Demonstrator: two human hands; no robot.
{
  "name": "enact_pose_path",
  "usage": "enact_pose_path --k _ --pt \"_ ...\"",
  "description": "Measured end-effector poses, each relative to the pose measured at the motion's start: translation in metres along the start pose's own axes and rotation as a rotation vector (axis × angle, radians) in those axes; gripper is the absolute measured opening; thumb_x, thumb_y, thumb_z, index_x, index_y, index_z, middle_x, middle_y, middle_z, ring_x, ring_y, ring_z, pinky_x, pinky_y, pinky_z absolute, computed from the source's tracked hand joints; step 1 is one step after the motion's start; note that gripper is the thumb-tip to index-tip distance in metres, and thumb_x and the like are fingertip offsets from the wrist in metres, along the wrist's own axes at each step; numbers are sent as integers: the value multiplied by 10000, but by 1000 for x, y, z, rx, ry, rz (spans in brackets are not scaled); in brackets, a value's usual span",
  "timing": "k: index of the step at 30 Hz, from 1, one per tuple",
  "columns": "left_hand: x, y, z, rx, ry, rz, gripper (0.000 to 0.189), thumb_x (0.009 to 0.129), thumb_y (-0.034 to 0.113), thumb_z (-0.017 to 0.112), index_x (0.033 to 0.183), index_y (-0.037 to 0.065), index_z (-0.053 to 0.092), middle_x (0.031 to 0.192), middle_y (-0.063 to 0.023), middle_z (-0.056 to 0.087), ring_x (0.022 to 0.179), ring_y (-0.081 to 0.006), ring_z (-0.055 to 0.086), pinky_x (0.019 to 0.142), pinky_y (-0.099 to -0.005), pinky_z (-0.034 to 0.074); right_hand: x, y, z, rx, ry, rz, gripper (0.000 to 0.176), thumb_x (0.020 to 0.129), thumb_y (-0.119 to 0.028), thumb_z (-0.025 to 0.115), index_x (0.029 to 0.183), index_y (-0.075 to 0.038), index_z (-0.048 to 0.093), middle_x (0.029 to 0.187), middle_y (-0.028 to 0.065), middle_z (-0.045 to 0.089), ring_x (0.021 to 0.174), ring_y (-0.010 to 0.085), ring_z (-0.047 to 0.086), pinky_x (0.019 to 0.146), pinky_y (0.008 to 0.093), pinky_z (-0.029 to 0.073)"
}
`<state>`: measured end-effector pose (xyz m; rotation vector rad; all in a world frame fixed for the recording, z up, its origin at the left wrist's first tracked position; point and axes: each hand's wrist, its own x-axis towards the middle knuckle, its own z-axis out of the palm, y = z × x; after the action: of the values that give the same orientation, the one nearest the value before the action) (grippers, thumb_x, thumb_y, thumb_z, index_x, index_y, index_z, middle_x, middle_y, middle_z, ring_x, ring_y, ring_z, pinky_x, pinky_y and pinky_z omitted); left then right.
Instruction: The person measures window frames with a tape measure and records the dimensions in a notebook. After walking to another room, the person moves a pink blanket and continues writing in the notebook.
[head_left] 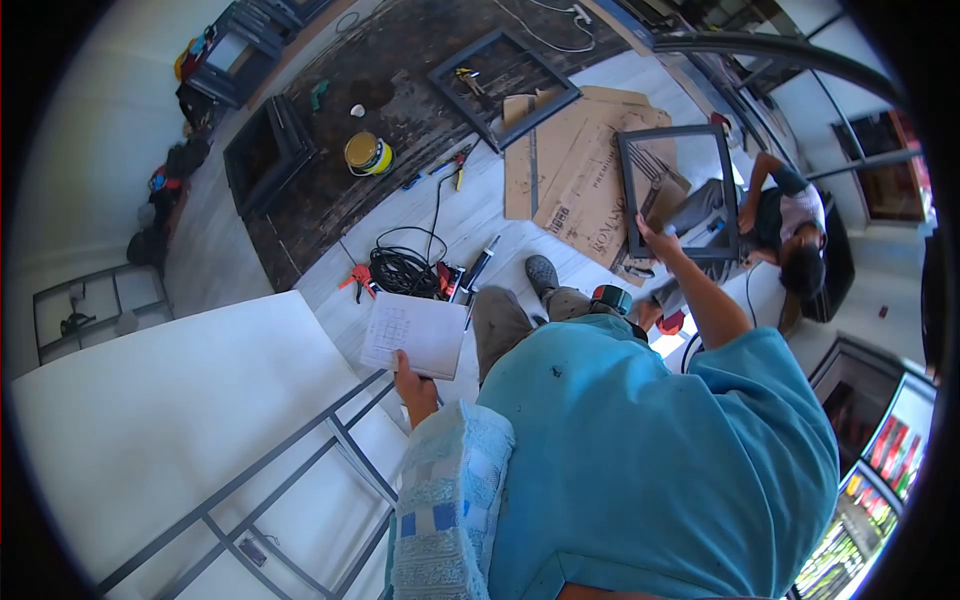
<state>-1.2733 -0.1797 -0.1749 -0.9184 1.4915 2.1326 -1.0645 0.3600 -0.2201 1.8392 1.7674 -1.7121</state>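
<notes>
Left hand: the left hand (pixel 415 388) is low and left of the body, wrist below the sheet, pointing away from the torso; forearm mostly hidden by the towel (pixel 450 515).
Left fingers: clamped on the lower edge of the paper pad (pixel 415 330), thumb on top, the others hidden beneath.
Paper pad: in the left hand, drawing side up, slightly tilted, above the floor and just right of the white panel (pixel 200 370).
Right arm: reaching forward and out from the teal shirt (pixel 620 430), forearm slanting across to the frame, elbow fairly straight.
Right hand: the right hand (pixel 660 242) is at the left bar of the dark frame (pixel 626 175), near its lower corner.
Right fingers: look clamped on that bar; exact wrap too small to tell.
Dark frame: in the right hand, between the wearer and the co-worker (pixel 790 215), overlapping the cardboard (pixel 575 205) in view.
Co-worker: low at the right, one hand by the frame's right bar; contact cannot be told.
Floor: black cable coil (pixel 405 272) beyond the pad, paint can (pixel 368 155) farther off, second frame (pixel 538 122) at the cardboard's edge.
</notes>
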Motion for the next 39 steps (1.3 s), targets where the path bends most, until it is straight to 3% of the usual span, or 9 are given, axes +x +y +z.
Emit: enact_pose_path --k 2,6,10,14,21,23,26,34,39 --pt "-13 36 33 26 85 52 512 967 333 516 1356 25 389 1284 -142 517 1167 -270 507 1009 -401 387 84 -36 40 364 -197 92 189 848 -298 638 806 -129 565 624 -6 530 503 116 512 438 257 382" --pt "34 82 70 -70 254 52 518 969 346 509 1357 24 392 1255 -127 538 1102 -249 552 955 -382 431 129 -213 150 40 -431 -199 115 840 -193 630 910 -124 570 761 21 574 611 134 556 512 279 443" --pt "149 82 66 14 -6 -21 504 960 330 529 1344 27 407 1235 -115 553 1057 -237 575 906 -372 461 133 -322 207 23 -431 -332 156 837 -215 642 936 -109 585 734 6 572 619 109 543 503 267 435" --pt "240 162 104 -66 -42 62 470 940 302 571 1303 31 446 1196 -98 576 993 -222 600 832 -357 496 244 -314 218 138 -481 -284 204 895 -262 602 1030 -112 573 858 23 574 755 159 579 590 306 495" --pt "371 319 287 -57 55 227 441 862 200 685 1211 -18 526 1123 -112 618 968 -219 597 858 -361 480 280 -280 205 436 -536 120 118 883 -302 545 848 -192 521 662 -14 496 514 141 492 441 294 410" --pt "407 342 320 4 71 244 424 843 216 713 1164 -15 558 1066 -99 644 930 -195 602 813 -333 480 235 -325 230 183 -285 197 65 863 -195 536 805 -172 516 612 -17 456 512 122 492 444 266 381" --pt "436 369 380 -84 20 290 408 858 206 695 1166 -25 559 1092 -110 641 950 -195 601 832 -326 467 377 -238 228 9 -403 190 134 857 -283 528 852 -150 531 612 25 506 466 161 500 396 295 376" --pt "548 403 463 -116 260 286 415 839 206 706 1149 -32 566 1061 -108 646 943 -209 598 836 -353 464 441 -558 354 22 -185 307 161 900 -303 503 804 -174 499 542 13 454 402 123 451 339 274 314" --pt "650 374 414 404 804 150 551 810 426 684 1071 -47 581 970 -162 644 821 -279 595 750 -386 485 544 -787 440 -167 -570 -107 207 939 -347 516 829 -175 486 509 -3 431 341 113 394 314 268 285"
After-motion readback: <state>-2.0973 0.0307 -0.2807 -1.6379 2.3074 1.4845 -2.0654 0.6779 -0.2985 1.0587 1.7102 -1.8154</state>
